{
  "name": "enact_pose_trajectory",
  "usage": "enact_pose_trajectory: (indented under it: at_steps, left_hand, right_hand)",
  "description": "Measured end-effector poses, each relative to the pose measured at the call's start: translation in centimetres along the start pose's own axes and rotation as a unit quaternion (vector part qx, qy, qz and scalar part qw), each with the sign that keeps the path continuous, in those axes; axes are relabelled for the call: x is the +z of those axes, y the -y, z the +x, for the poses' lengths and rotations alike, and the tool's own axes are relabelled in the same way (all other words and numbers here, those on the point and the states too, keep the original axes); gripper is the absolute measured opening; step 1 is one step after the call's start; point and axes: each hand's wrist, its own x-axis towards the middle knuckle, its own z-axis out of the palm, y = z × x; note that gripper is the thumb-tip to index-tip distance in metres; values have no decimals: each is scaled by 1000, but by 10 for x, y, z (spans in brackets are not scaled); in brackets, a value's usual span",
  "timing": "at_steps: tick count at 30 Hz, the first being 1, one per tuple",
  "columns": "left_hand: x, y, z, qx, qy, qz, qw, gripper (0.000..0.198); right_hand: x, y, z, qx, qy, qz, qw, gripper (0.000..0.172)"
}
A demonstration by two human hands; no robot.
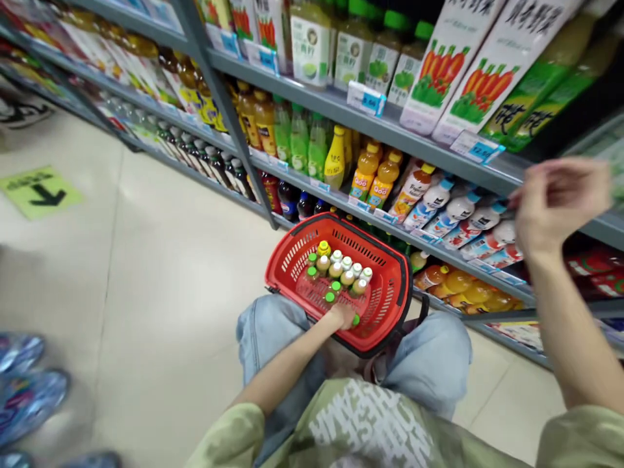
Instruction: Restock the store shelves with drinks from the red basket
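A red plastic shopping basket (390, 305) sits on the floor in front of my knees, holding several small bottles (341, 270) with green, white and yellow caps. My left hand (344, 316) reaches down into the basket, its fingers closed around a green-capped bottle (355, 320) that is mostly hidden under it. My right hand (556, 201) is raised at the right, level with the middle shelf (604, 227). It is blurred by motion, with fingers curled and nothing visible in them.
Shelves of drinks run from upper left to right: juice cartons (453, 65) on top, orange and green bottles (297, 140) in the middle, more bottles (463, 286) near the floor. A green floor sticker with an arrow (41, 192) lies at left. Blue patterned items (24, 383) lie at lower left.
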Motion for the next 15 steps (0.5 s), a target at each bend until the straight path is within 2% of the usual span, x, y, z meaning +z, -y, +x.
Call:
enact_pose_trajectory:
  at_steps: [1, 2, 3, 4, 5, 6, 7, 9, 12, 15]
  left_hand:
    - [-3, -1, -1, -12, 6, -5, 1000, 34]
    - [-7, -1, -3, -23, 12, -10, 1000, 33]
    - [-13, 1, -5, -34, 17, -15, 999, 31]
    - [-20, 4, -9, -44, 16, -20, 999, 29]
    - [-28, 10, -14, -56, 11, -23, 998, 28]
    - [-37, 16, -20, -70, 0, -24, 997, 28]
    - [-46, 24, -27, -85, -18, -24, 996, 31]
    - [-60, 37, -41, -119, -62, -17, 991, 37]
    - [-71, 48, -56, -154, -103, -11, 983, 41]
    - [-69, 48, -60, -155, -88, -27, 984, 40]
  right_hand:
    - [13, 2, -30, -6, 100, 3, 995, 30]
    - [30, 0, -60, -26, 240, 2, 970, 26]
    - [49, -5, -90, -46, 400, 0, 915, 24]
    - [70, -11, -119, -50, 549, -4, 834, 24]
    - [92, -18, -147, -43, 655, -14, 754, 28]
    - [113, -23, -174, -15, 725, -38, 687, 36]
    - [132, -28, -200, 30, 758, -79, 647, 42]
    - [164, -32, -247, 58, 768, -114, 627, 47]
    - [190, -33, -299, 92, 753, -158, 632, 47]
    - [196, -34, -330, 118, 735, -193, 639, 46]
